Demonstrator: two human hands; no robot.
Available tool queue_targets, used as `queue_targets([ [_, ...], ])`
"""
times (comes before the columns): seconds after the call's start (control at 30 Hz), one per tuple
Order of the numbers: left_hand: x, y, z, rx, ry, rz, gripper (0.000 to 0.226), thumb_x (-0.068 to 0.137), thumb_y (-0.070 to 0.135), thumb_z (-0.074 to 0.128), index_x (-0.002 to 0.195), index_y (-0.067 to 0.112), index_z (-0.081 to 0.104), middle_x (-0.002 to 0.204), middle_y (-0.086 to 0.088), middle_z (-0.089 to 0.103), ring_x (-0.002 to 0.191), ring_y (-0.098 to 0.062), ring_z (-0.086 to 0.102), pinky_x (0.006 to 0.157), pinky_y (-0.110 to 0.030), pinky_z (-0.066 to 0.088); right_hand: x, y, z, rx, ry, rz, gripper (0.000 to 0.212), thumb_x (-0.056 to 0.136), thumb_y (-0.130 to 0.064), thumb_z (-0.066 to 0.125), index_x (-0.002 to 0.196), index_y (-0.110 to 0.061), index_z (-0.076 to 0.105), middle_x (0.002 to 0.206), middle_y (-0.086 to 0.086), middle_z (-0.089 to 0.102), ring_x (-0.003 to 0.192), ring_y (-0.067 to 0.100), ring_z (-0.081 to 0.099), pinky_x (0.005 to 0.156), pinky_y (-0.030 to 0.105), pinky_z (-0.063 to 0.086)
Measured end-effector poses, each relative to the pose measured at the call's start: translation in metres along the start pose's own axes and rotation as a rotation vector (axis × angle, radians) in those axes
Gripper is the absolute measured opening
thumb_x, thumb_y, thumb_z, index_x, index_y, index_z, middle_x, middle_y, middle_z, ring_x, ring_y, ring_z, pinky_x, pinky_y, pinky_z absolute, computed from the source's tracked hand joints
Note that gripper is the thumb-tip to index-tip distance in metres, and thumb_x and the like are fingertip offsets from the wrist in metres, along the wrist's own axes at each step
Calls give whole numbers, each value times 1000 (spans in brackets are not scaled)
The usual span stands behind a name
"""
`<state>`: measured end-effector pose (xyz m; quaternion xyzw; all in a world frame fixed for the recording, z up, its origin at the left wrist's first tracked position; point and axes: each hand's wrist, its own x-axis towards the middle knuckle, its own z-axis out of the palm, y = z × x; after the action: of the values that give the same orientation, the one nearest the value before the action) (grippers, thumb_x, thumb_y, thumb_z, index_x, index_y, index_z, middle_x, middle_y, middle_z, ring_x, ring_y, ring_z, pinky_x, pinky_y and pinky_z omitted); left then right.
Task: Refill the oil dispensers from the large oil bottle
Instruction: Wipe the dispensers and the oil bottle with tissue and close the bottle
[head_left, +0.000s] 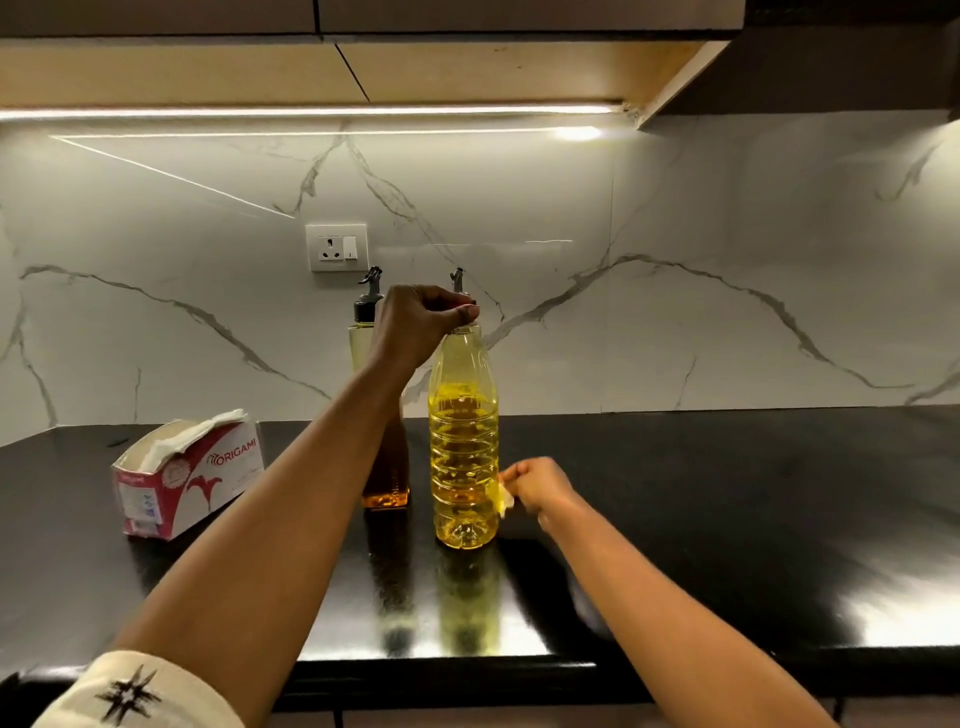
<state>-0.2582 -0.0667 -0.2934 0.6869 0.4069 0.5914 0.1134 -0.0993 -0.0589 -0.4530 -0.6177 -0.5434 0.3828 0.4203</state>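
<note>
The large oil bottle (464, 441), clear plastic and roughly two-thirds full of yellow oil, stands upright on the black counter (727, 493). My left hand (421, 322) is closed over its top, hiding the cap. My right hand (540, 486) presses a small crumpled tissue (505, 499) against the bottle's lower right side. A tall dispenser (387, 467) with a black pour spout stands just left behind it, with amber oil low in its base. A second dispenser's spout (457, 280) shows behind my left hand; its body is hidden.
An open Origami tissue box (187, 473) lies on the counter at the left. A wall socket (336, 248) is set in the marble backsplash. Cabinets with a light strip hang overhead. The counter's front edge (467, 670) runs near my forearms.
</note>
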Motion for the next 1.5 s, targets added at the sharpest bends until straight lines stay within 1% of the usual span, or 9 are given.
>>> queue_targets([
  [0.2, 5, -5, -7, -51, -70, -24, 15, 83, 16, 72, 98, 19, 73, 94, -6, 74, 87, -23, 72, 86, -43, 58, -1, -98, -37, 126, 15, -351, 24, 89, 3, 52, 80, -15, 64, 96, 9, 66, 80, 15, 58, 74, 30, 52],
  [0.3, 4, -7, -7, -32, -67, 16, 18, 87, 14, 68, 105, 14, 72, 100, -4, 73, 82, -2, 68, 77, -20, 56, -6, -135, -45, 131, -5, -445, 23, 90, 4, 52, 82, -12, 66, 99, 9, 66, 87, 17, 62, 76, 26, 55],
  [0.37, 0, -8, -6, -27, -59, 37, 21, 89, 11, 65, 109, 9, 70, 100, 0, 70, 73, 12, 63, 66, -6, 47, -5, -143, -44, 77, -16, -435, 24, 91, 4, 51, 83, -13, 66, 100, 9, 65, 91, 18, 63, 76, 26, 55],
  [0.5, -3, -11, -5, -73, -58, 51, 27, 85, 12, 69, 111, 2, 68, 96, -1, 68, 69, 13, 62, 60, -6, 46, 3, -113, -35, 71, -50, -300, 21, 92, 5, 46, 99, -4, 63, 98, 10, 62, 84, 16, 60, 64, 24, 53],
  [0.77, 2, -12, -7, -73, -39, 22, 24, 77, 26, 76, 100, 20, 73, 100, -4, 73, 86, -19, 70, 81, -34, 58, 0, 7, 8, -90, -94, 90, 26, 89, 4, 51, 73, -10, 65, 80, 6, 64, 65, 12, 57, 44, 18, 44],
  [0.97, 7, -6, -9, -179, -160, -7, 20, 86, 5, 67, 104, 13, 68, 92, 0, 69, 73, 2, 67, 69, -16, 54, -4, -59, -22, 118, -27, -159, 21, 91, 7, 46, 97, 2, 65, 78, 4, 60, 67, 8, 55, 50, 17, 47],
  [1.17, 9, -9, -16, -159, -282, 49, 21, 92, 0, 55, 109, 9, 64, 100, 7, 66, 82, 9, 63, 67, -10, 46, -19, -149, -52, 239, -67, -436, 21, 89, 4, 54, 80, -12, 63, 87, 6, 64, 75, 11, 61, 69, 22, 55],
  [1.37, 5, -20, -12, -224, -271, 58, 24, 93, 1, 53, 103, 19, 65, 96, 18, 71, 92, -5, 63, 77, -30, 47, -6, -125, -47, 92, -77, -307, 20, 91, 6, 48, 87, -7, 63, 93, 9, 64, 89, 21, 64, 74, 31, 57],
  [1.5, 1, -19, -8, -270, -252, 64, 25, 93, -1, 52, 101, 20, 64, 92, 22, 72, 90, -3, 65, 74, -28, 50, -6, -52, -35, 82, -200, -125, 21, 92, 7, 45, 88, -4, 63, 79, 5, 61, 69, 12, 59, 55, 20, 50],
])
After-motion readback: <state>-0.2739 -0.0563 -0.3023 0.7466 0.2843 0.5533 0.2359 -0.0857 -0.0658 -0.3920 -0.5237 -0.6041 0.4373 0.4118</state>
